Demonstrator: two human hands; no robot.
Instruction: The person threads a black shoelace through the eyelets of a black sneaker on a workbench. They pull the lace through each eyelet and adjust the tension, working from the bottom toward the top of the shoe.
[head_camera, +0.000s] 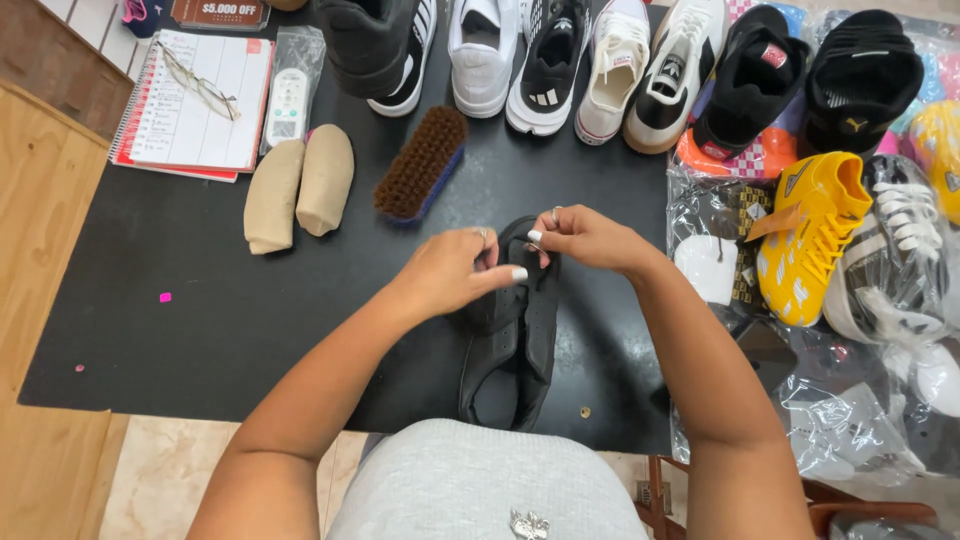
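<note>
A black low-top leather shoe (515, 340) lies on the black desk (250, 320), heel toward the person. Both hands, left (450, 272) and right (590, 238), pinch its toe end close together. A slip there could shove it into the brown bristle brush (420, 162) beyond.

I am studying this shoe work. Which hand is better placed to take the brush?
Probably the left hand: the brush lies up and left of the black shoe, on its side. The right hand would cross over.
</note>
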